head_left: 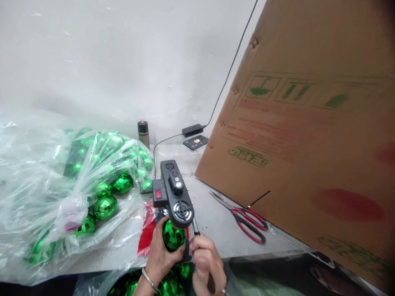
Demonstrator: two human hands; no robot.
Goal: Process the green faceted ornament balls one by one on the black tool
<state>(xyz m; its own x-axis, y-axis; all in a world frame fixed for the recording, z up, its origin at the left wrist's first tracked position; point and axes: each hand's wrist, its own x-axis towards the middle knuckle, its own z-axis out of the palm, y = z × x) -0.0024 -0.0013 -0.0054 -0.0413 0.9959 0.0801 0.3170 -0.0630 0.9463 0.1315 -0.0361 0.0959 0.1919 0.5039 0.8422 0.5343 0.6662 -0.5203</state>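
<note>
My left hand point(163, 250) is closed around a shiny green faceted ball ornament point(174, 236), holding it up under the front end of a black machine point(175, 193). This machine has round vents and a red switch point(158, 194) on its side box. Just to the right, my right hand point(206, 259) is wrapped round the dark handle of a metal rod point(195, 225) beside the machine head. Whether the rod is joined to the machine I cannot tell. A red cloth-like piece point(146, 232) lies beneath the machine's left side.
A clear plastic bag point(70, 205) of green ornaments fills the left. Red-handled scissors point(242, 216) lie right, before a large cardboard box point(296, 135). Behind are a spray can point(143, 133), a power adapter point(193, 130) with cable and a dark flat card point(196, 142). More ornaments point(168, 283) sit below the table edge.
</note>
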